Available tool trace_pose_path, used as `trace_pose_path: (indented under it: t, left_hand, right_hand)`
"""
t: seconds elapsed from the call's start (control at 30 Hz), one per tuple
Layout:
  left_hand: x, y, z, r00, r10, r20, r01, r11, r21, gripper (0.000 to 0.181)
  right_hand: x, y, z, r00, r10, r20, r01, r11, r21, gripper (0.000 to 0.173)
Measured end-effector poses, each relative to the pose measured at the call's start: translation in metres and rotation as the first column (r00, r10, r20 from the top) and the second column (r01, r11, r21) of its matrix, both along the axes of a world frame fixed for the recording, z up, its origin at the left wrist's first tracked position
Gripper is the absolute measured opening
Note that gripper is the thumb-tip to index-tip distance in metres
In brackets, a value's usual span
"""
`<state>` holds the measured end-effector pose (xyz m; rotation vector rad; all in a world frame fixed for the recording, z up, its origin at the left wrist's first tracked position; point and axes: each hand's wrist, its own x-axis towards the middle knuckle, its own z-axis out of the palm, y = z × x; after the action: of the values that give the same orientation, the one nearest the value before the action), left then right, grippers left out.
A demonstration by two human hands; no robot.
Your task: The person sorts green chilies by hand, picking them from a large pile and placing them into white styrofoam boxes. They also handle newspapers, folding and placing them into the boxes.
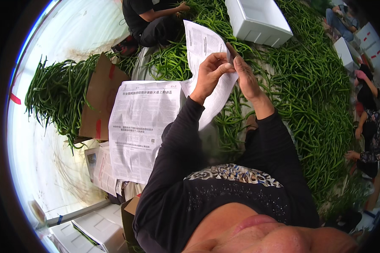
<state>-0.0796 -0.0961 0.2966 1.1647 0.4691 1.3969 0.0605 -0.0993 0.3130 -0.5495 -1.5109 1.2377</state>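
Observation:
A printed newspaper sheet (205, 47) is raised in front of my chest, bent and standing partly upright. My left hand (211, 73) pinches it between thumb and curled fingers near its right edge. Against that same edge lies my right hand (249, 78), its fingers extended and close together. Whether the right hand grips the paper is unclear, as its fingertips are partly blurred and overlap the edge. A wide newspaper page (145, 117) spreads out left of my left forearm and meets the raised sheet near my left wrist.
Long green peppers (307, 95) cover the ground ahead and right. A white foam box (262, 23) stands among them. Left, more peppers (60, 91) are heaped beside a cardboard box (103, 98). White foam boxes (96, 229) sit lower left. Other people sit at upper left and along the right.

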Motion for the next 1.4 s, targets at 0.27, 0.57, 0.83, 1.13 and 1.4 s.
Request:
trace_pose_path:
  t: [0.27, 0.57, 0.83, 1.13, 1.4]
  left_hand:
    - [-0.018, 0.001, -0.017, 0.999, 0.039, 0.034, -0.038, 0.998, -0.045, 0.021]
    - [-0.032, -0.001, -0.011, 0.990, -0.072, 0.119, 0.103, 0.953, -0.284, 0.039]
    - [-0.031, -0.005, -0.001, 0.990, -0.068, 0.121, 0.100, 0.953, -0.285, 0.035]
    - [-0.035, 0.001, -0.005, 0.985, -0.016, 0.169, 0.061, 0.963, -0.262, 0.033]
    - [-0.032, 0.003, -0.015, 0.991, 0.041, 0.127, -0.011, 0.973, -0.229, 0.023]
  right_hand:
    - [-0.021, 0.002, -0.004, 1.000, 0.025, 0.005, -0.025, 0.999, -0.036, 0.060]
    - [-0.021, -0.007, -0.005, 0.936, -0.026, 0.352, -0.005, 0.996, 0.086, 0.058]
    - [-0.019, -0.010, 0.001, 0.928, -0.045, 0.371, 0.014, 0.996, 0.087, 0.058]
    - [-0.028, 0.001, -0.010, 0.989, 0.071, 0.127, -0.069, 0.997, -0.018, 0.053]
    - [-0.026, -0.006, -0.006, 0.988, 0.066, 0.136, -0.059, 0.997, -0.056, 0.053]
